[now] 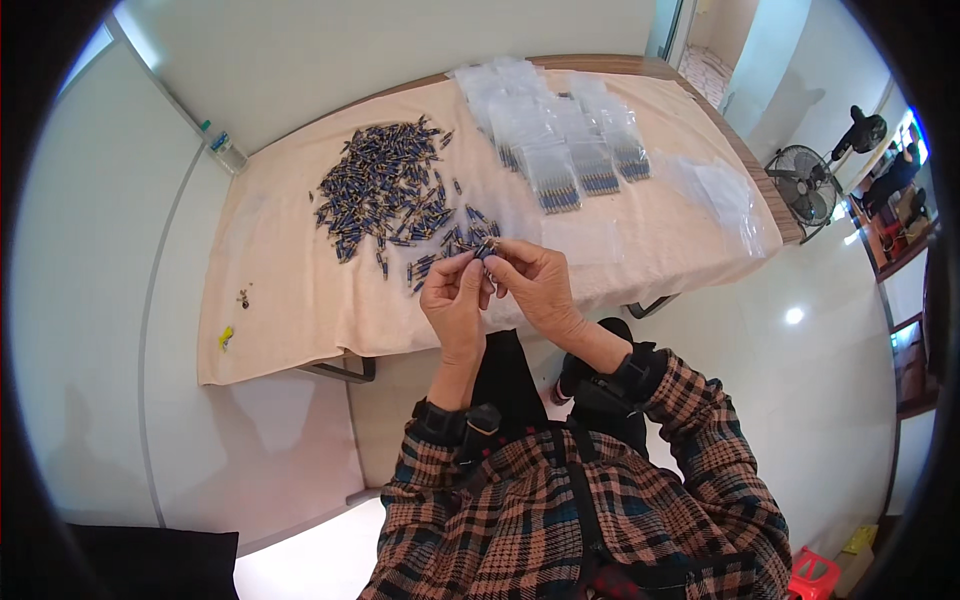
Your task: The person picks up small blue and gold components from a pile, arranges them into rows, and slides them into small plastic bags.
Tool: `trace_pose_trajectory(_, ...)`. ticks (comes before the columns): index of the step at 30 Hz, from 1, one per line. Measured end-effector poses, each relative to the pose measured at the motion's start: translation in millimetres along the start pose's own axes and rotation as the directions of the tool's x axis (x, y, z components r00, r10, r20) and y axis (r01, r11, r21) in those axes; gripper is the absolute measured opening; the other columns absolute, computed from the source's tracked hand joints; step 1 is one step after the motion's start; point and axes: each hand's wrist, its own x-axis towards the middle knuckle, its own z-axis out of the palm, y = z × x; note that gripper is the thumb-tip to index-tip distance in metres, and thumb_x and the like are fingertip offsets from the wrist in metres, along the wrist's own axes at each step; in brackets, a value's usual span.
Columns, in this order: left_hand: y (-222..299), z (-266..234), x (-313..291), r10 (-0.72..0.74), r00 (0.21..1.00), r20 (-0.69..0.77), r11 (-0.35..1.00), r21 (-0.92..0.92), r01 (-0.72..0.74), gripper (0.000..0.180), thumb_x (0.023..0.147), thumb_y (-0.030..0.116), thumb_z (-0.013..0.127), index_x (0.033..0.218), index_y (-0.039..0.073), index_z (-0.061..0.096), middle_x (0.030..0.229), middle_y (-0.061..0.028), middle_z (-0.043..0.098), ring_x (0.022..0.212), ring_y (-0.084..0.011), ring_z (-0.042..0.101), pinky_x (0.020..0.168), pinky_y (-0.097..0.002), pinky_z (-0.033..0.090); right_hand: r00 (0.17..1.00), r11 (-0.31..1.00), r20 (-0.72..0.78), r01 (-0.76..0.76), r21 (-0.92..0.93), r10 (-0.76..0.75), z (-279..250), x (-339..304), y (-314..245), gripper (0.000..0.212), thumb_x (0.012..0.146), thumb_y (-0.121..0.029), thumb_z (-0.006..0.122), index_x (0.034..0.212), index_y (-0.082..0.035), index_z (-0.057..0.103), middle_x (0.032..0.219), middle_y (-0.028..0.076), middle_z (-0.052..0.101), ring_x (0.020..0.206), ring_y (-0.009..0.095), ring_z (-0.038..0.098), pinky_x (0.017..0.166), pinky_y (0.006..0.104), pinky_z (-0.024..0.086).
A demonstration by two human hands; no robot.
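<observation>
Peach cloth covers a wood-edged table set against a pale wall. Both hands meet over the near edge. Left hand: thumb and fingers drawn narrow, pinching a dark blue and brass part. Right hand: thumb and fingers closed on the same part from the right; whether more than one piece is held cannot be told.

Step in hand, as judged from the pose: two-handed handling of the part at the fingertips. Next move calls for a light, steady pinch, with the part kept above the cloth.

Just beyond the fingers lies a small cluster of like parts; farther left, a large loose pile. Far right, clear bags hold parts in rows. An unfilled-looking bag lies farther right. A clear bottle stands far left.

No brand, label or writing is legible.
</observation>
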Motion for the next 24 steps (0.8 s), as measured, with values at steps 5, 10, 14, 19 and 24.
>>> trace_pose_trajectory(5,-4,11,-9,0.117,0.993,0.017,0.99,0.077,-0.118,0.009,0.089,0.002,0.062,0.099,0.0,0.06,0.074,-0.0036,0.062,0.058,-0.0056,0.054,0.046,-0.0176,0.039,0.998,1.0,0.061,0.0,-0.003,0.0,-9,-3,-8,0.018,0.09,-0.007,0.061,0.102,0.005,0.065,0.079,0.002,0.06,0.065,0.004,0.053,0.054,0.02,0.044)
trace_pose_trajectory(10,-5,21,-18,0.137,0.99,0.035,0.98,0.138,-0.14,0.01,0.091,0.002,0.06,0.1,0.0,0.061,0.08,-0.004,0.063,0.061,-0.0062,0.055,0.047,-0.0178,0.04,0.995,0.994,0.075,-0.057,-0.088,0.064,-18,-7,-15,0.019,0.09,-0.01,0.061,0.102,0.005,0.065,0.081,0.001,0.057,0.067,0.006,0.053,0.057,0.0209,0.045)
trace_pose_trajectory(14,-8,25,-27,0.143,0.989,0.047,0.96,0.235,-0.15,0.012,0.091,0.002,0.059,0.103,-0.001,0.06,0.083,-0.004,0.064,0.063,-0.007,0.057,0.049,-0.0181,0.042,1.0,0.985,0.001,0.013,-0.171,-0.013,-23,-8,-10,0.019,0.09,-0.011,0.061,0.099,0.006,0.065,0.081,0.001,0.057,0.065,0.007,0.053,0.058,0.0213,0.045)
trace_pose_trajectory(19,-4,31,-29,0.131,0.981,0.14,0.931,0.323,-0.171,0.017,0.09,0.001,0.059,0.108,0.0,0.061,0.089,-0.0028,0.064,0.066,-0.0074,0.058,0.055,-0.0184,0.045,0.974,0.952,-0.048,0.204,-0.229,-0.22,-33,-4,-8,0.017,0.09,-0.011,0.06,0.094,0.005,0.065,0.079,0.001,0.061,0.066,0.007,0.054,0.061,0.0219,0.045)
trace_pose_trajectory(24,11,17,-8,0.125,0.975,0.184,0.814,0.543,-0.207,0.019,0.087,0.002,0.063,0.106,0.0,0.062,0.087,-0.0027,0.063,0.065,-0.0063,0.056,0.057,-0.0193,0.044,0.989,0.935,0.143,0.009,-0.354,0.044,-48,-7,-36,0.018,0.091,-0.011,0.057,0.088,0.005,0.065,0.073,0.003,0.064,0.062,0.008,0.059,0.056,0.0219,0.047)
